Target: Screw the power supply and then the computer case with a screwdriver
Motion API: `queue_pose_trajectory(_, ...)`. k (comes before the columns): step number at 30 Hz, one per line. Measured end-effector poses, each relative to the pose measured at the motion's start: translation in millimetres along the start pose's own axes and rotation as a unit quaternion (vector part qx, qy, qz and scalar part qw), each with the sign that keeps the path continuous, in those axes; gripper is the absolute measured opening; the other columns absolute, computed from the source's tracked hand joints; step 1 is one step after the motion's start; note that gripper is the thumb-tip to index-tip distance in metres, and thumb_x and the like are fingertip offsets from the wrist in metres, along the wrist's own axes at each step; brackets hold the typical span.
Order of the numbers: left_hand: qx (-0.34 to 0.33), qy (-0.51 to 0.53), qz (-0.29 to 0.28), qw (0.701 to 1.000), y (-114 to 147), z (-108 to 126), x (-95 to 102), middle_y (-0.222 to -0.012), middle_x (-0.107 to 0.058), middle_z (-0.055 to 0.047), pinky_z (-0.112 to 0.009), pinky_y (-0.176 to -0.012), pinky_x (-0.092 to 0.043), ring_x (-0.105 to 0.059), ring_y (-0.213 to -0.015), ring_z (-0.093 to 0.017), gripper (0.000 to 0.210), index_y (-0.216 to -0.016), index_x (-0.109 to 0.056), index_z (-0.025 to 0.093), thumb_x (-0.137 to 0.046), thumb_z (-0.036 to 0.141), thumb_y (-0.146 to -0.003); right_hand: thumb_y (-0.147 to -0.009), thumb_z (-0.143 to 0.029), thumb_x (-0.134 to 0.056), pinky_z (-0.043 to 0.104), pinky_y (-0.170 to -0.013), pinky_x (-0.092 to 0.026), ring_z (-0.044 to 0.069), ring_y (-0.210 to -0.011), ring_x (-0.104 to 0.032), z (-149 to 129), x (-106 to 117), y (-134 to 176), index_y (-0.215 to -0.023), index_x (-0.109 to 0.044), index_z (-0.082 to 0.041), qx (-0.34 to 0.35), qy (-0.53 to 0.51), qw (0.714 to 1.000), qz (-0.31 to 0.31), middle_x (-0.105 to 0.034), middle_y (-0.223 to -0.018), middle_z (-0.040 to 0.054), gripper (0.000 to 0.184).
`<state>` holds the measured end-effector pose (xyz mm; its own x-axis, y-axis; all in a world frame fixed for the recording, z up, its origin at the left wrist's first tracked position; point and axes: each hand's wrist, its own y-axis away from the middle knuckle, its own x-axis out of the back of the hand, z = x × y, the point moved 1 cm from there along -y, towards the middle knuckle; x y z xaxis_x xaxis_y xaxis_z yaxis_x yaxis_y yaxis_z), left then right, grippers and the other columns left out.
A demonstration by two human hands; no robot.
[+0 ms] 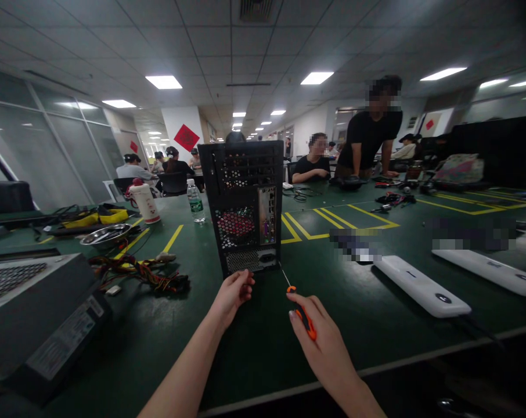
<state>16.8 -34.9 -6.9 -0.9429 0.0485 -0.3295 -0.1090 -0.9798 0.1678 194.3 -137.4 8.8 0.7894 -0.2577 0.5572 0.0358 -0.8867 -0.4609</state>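
Note:
A black computer case point(249, 191) stands upright on the green table, its back panel with vents, ports and a power supply point(243, 259) turned toward me. My right hand point(319, 328) grips a screwdriver point(304, 316) with an orange and black handle. Its thin shaft points up and left, the tip close to the case's lower right corner; whether it touches I cannot tell. Just in front of the case's bottom edge is my left hand point(234, 296), fingers curled and pressed together. Anything inside them is hidden or too small to name.
On the left lie a grey power supply unit point(62, 325), bundled cables point(152, 273) and a metal dish point(107, 233). A water bottle point(195, 203) and a white tumbler point(146, 203) stand behind. White power banks point(420, 285) lie right. People sit and stand beyond the table.

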Motion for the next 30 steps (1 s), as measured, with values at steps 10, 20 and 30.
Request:
queue_pose_trajectory(10, -0.032, -0.016, -0.030, 0.999, -6, -2, -10.3, -0.093, -0.058, -0.009, -0.018, -0.048, -0.037, -0.050, -0.055, -0.005, 0.024, -0.094, -0.058, 0.012, -0.056, 0.023, -0.073, -0.085, -0.029, -0.037, 0.028, -0.073, -0.046, 0.014, -0.080, -0.056, 7, 1, -17, -0.107, -0.049, -0.023, 0.005, 0.018, 1.000, -0.019, -0.051, -0.094, 0.0039, 0.026)
queue_pose_trajectory(20, 0.043, 0.112, 0.032, 0.992, -21, -4, -59.0, -0.099, -0.060, -0.013, -0.015, -0.039, -0.034, -0.048, -0.049, -0.003, 0.021, -0.087, -0.055, 0.009, -0.055, 0.006, -0.067, -0.085, -0.027, -0.037, 0.028, -0.074, -0.045, 0.014, -0.082, -0.055, 9, -2, -18, -0.108, -0.048, -0.023, 0.007, 0.010, 1.000, -0.019, -0.051, -0.094, 0.0034, 0.025)
queue_pose_trajectory(30, -0.002, 0.090, 0.039, 0.995, -22, -13, -58.2, -0.102, -0.061, -0.012, -0.015, -0.040, -0.034, -0.048, -0.047, -0.003, 0.022, -0.089, -0.057, 0.010, -0.050, 0.007, -0.068, -0.085, -0.026, -0.037, 0.027, -0.073, -0.045, 0.013, -0.082, -0.054, 7, -2, -18, -0.109, -0.048, -0.023, 0.012, 0.008, 1.000, -0.020, -0.051, -0.093, 0.0030, 0.027)
